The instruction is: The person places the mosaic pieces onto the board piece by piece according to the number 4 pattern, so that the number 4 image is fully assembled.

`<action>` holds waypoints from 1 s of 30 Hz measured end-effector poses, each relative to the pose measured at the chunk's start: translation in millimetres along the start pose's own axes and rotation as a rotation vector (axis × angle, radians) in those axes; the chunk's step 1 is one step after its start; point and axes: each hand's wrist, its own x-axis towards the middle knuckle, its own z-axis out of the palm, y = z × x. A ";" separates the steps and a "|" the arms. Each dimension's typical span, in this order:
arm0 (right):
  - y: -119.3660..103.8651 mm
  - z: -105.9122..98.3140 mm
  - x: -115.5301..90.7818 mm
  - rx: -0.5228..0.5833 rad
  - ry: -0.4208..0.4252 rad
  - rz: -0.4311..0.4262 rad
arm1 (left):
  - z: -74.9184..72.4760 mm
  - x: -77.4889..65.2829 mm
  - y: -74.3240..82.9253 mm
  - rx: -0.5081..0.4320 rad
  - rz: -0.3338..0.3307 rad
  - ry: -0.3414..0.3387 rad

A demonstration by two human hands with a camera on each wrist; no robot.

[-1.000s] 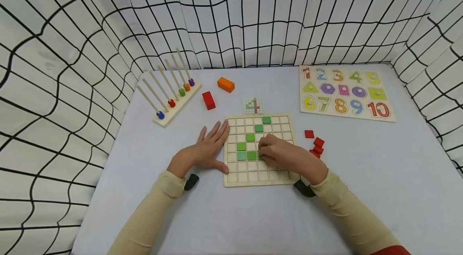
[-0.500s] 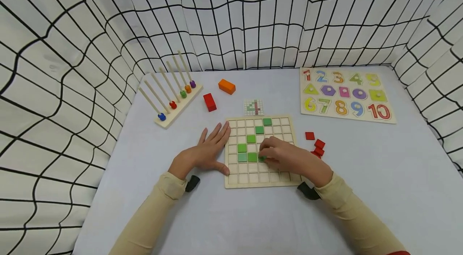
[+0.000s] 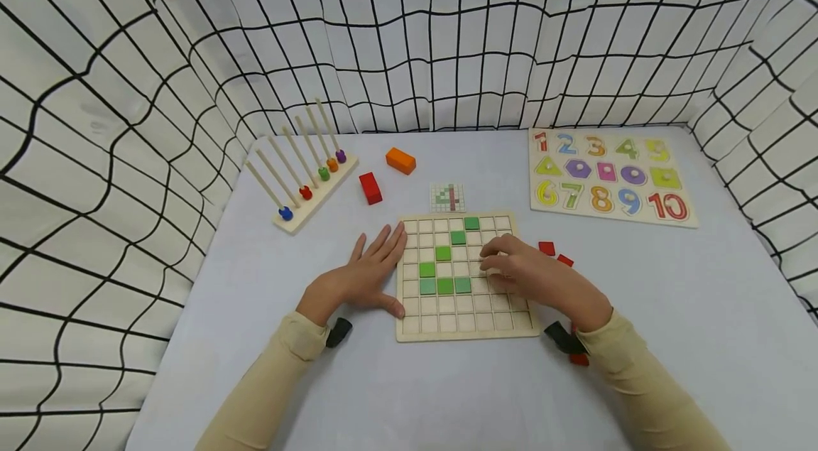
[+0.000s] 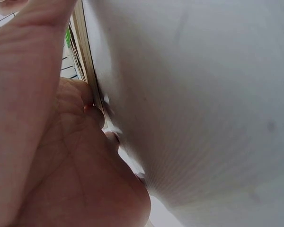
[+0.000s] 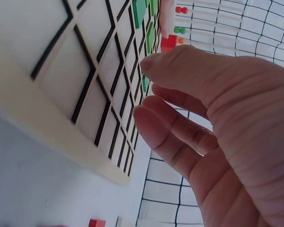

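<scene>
A wooden grid board (image 3: 466, 324) lies flat on the white table, with several green tiles in its squares. Three of them form a short row, ending at a green tile (image 3: 463, 285) on the right. The left hand (image 3: 361, 282) rests with spread fingers against the board's left edge. Over the board's right side is the right hand (image 3: 543, 279), its fingers loosely bent and holding nothing. In the right wrist view a gap shows between thumb and fingertips. Just above the board lies a small pattern card (image 3: 447, 198) with green and red squares.
Red tiles (image 3: 546, 248) lie right of the board, partly hidden by the right hand and wrist. A red block (image 3: 370, 188), an orange block (image 3: 400, 160) and a peg stand with beads (image 3: 307, 212) are at back left. A number puzzle (image 3: 613, 177) lies at back right.
The right hand has let go of the green tile at the right end of the row and moved right. That tile now shows fully in its square. The left hand stays put.
</scene>
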 end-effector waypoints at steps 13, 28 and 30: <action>22.2 -17.2 -17.3 -0.014 -0.046 0.169 | -2.6 -5.8 5.5 -0.001 0.023 0.010; 54.0 -31.2 -36.8 0.008 -0.085 0.371 | 1.8 0.7 -1.2 0.015 0.017 0.023; 56.8 -31.0 -37.6 0.007 -0.076 0.355 | 2.2 0.2 -0.9 0.012 0.016 0.023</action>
